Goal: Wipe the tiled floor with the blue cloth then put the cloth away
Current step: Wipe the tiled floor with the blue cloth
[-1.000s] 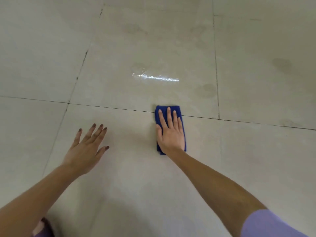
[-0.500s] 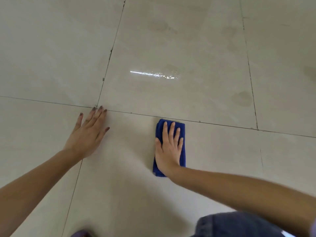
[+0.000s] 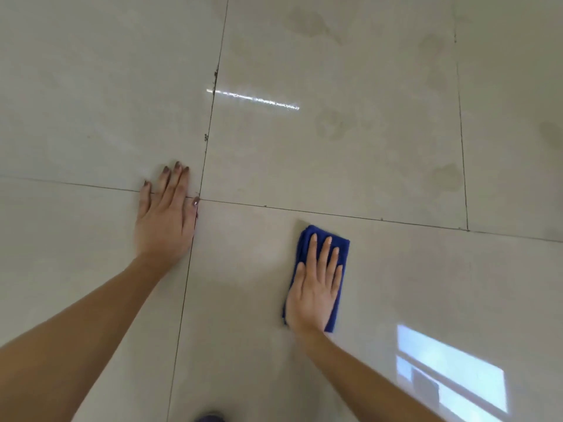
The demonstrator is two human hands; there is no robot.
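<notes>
Head view, looking down: my left hand (image 3: 164, 217) lies flat on the glossy beige tiled floor (image 3: 91, 102), palm down, fingers stretched out and close together, gripping nothing. Its fingertips cross the dark grout line (image 3: 335, 214) that runs left to right, and its thumb sits right at the crossing with the grout line running away from me.

Well to the right, on the next tile, my right hand (image 3: 315, 287) presses flat on the folded dark blue cloth (image 3: 342, 254), fingers extended and slightly spread, not curled around it. The cloth is a narrow rectangle, soft and plush-looking, lying wholly under my palm and fingers; its blue edges show past my fingertips, along the right side and at the near right corner by my wrist. Its far end stops just short of the crosswise grout line.

Bare floor lies open on every side of the cloth. Beyond the line, dull darker smudges (image 3: 335, 126) mark the shiny tile, and a thin bright streak of reflected light (image 3: 256, 99) crosses it. A pale window reflection (image 3: 451, 373) sits at the near right.
</notes>
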